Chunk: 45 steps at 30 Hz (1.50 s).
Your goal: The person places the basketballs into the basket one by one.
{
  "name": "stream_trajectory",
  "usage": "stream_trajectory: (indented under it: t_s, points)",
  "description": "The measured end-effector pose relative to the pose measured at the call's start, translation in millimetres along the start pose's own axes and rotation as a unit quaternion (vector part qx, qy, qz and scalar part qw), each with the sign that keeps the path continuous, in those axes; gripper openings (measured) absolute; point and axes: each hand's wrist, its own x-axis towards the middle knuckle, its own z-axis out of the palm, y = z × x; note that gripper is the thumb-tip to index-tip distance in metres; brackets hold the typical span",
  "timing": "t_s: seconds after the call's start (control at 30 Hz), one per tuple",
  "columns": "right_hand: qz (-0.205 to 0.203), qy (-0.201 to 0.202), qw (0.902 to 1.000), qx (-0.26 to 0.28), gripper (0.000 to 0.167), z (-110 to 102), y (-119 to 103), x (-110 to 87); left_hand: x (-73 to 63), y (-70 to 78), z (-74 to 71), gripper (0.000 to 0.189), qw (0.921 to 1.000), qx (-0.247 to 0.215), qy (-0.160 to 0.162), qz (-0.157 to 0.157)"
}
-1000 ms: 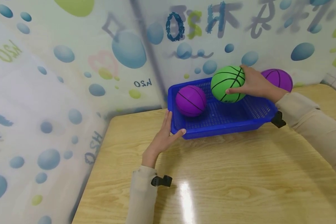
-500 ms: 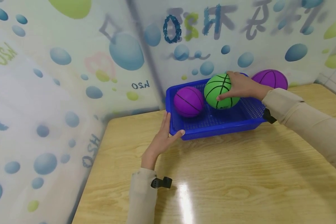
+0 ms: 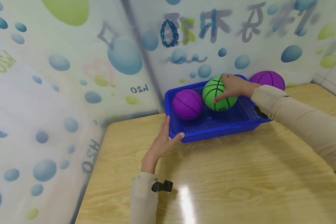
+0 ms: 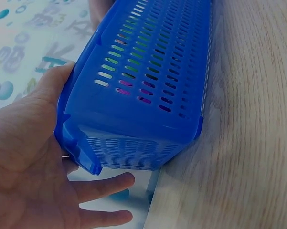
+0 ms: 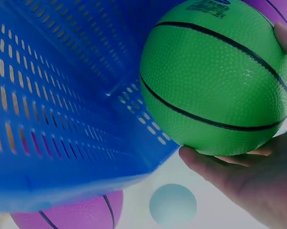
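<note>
A blue perforated plastic basket [image 3: 218,132] stands on the table with a purple ball [image 3: 187,105] in its left half. Beside that ball, a small green basketball [image 3: 219,98] with black lines is down inside the basket. My right hand [image 3: 235,86] grips it from its upper right, thumb across the near side; the right wrist view shows fingers against the green ball [image 5: 219,81]. My left hand [image 3: 159,143] touches the basket's near left corner, thumb at the front rim and straight fingers along the left end. In the left wrist view, two fingers of the left hand [image 4: 33,157] extend past the basket.
Another purple basketball [image 3: 268,79] lies beyond the basket's right end, partly hidden by the right forearm. The wooden table [image 3: 226,177] meets a wall [image 3: 123,93] printed with bubbles and letters right behind the basket.
The right hand has moved left and down with the green basketball, bringing it lower in the basket and close to the purple ball. The left hand keeps its place at the corner.
</note>
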Motion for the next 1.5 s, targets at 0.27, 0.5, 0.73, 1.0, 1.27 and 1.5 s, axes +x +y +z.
stream_trajectory:
  t_s: [0.27, 0.5, 0.73, 1.0, 1.27, 1.5]
  points:
    - [0.014, -0.040, 0.9987, 0.028, 0.121, 8.2, 8.7, 6.3, 1.6, 1.5, 2.1, 0.093, 1.0000, -0.005, -0.001, 0.007]
    - [0.021, -0.070, 0.9964, 0.043, 0.120, 12.5, 12.0, 5.6, 0.8, 1.7, 0.8, 0.093, 1.0000, 0.000, 0.000, 0.005]
    - [0.013, -0.069, 0.9968, 0.039, 0.117, 1.3, 14.4, 2.6, 0.3, -2.6, 2.5, 0.093, 1.0000, 0.001, 0.001, 0.006]
    - [0.027, -0.026, 0.9973, 0.064, 0.107, -36.9, 37.3, -25.0, 0.6, -0.4, 1.2, 0.093, 0.9999, 0.005, 0.004, 0.013]
    - [0.085, 0.037, 0.9906, 0.100, 0.098, -50.6, 91.2, -67.5, -0.9, 1.8, -0.1, 0.094, 1.0000, 0.000, -0.002, 0.009]
    - [0.116, 0.097, 0.9792, 0.135, 0.093, -35.3, 132.1, -94.2, -1.7, 2.6, 0.7, 0.093, 1.0000, -0.001, -0.002, 0.006]
